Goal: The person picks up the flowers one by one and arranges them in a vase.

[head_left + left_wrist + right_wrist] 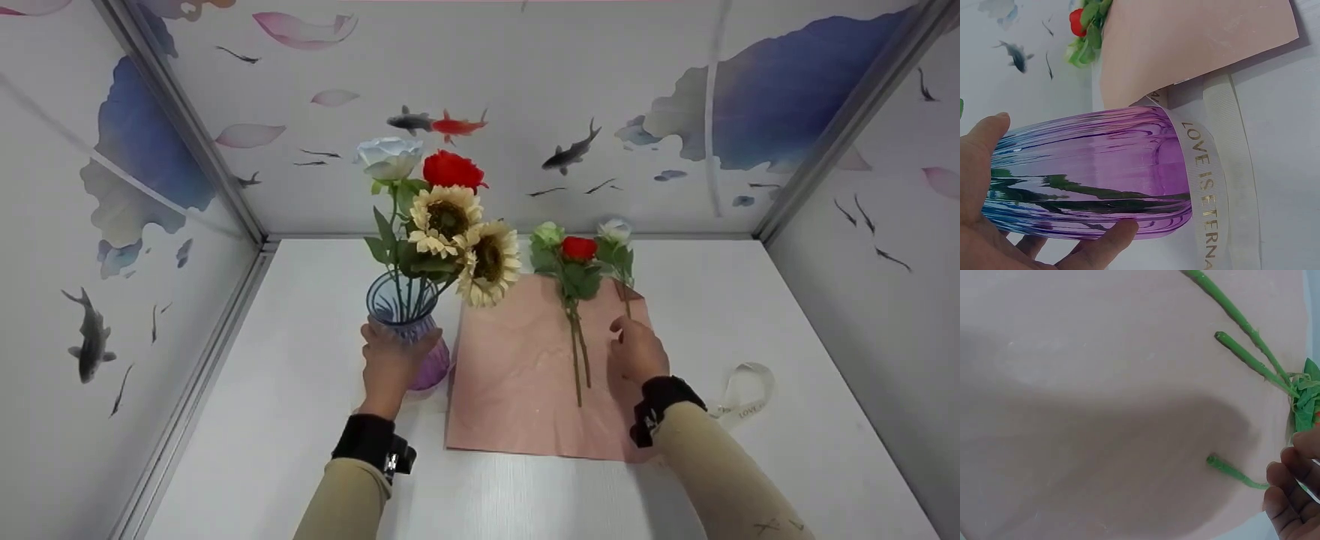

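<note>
My left hand (394, 364) grips a ribbed glass vase (1112, 169), blue at the rim and purple at the base. In it stand a pale blue-white rose (390, 157), a red rose (454, 170) and two cream sunflowers (487, 262). My right hand (639, 351) lies over the stem (1230, 469) of a white rose (615, 231) at the paper's right side, fingers loosely bent and the stem passing behind them. Left of it, a red rose (579, 248) and a pale green rose (548, 234) lie with stems crossed on pink wrapping paper (510, 375).
A cream ribbon with gold lettering (1202, 185) runs by the vase base. Its looped end (750, 390) lies right of the paper on the white table (300, 420). Printed panels (637, 75) enclose the table's back and sides.
</note>
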`<state>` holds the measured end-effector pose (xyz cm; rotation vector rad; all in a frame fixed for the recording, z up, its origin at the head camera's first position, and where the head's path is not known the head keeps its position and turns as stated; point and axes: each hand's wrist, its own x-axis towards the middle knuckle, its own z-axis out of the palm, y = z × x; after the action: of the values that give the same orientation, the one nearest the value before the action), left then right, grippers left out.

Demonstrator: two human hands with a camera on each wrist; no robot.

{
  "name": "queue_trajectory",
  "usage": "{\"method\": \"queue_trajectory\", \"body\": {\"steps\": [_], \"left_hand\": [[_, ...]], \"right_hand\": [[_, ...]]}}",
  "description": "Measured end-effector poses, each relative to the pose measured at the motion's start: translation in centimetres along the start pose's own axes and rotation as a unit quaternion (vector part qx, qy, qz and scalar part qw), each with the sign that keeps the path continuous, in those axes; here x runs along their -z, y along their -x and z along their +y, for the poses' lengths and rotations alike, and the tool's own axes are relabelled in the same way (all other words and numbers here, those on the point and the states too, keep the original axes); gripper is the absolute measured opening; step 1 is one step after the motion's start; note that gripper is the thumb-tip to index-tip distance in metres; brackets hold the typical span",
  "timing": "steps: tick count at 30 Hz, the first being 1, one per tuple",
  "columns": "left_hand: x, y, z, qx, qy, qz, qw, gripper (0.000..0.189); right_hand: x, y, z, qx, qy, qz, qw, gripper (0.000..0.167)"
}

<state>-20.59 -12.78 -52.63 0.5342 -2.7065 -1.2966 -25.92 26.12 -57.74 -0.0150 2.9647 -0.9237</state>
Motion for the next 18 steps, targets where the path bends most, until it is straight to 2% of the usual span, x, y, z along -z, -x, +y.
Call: {"method": "queue_trajectory", "body": {"steps": [9, 18], "left_hand": [[-0.1, 0.0, 0.0, 0.001, -0.001, 0.002, 1.0, 0.117], [-0.1, -0.1, -0.1, 0.007, 0.0, 0.0, 1.0, 0.119]], "right_hand": [[-0.3, 0.2, 1.0, -0.012, 0.022, -0.012, 0.9996, 0.037], [-1.3, 0.4, 2.2, 0.024, 0.055, -0.013, 0.9981, 0.04]]}}
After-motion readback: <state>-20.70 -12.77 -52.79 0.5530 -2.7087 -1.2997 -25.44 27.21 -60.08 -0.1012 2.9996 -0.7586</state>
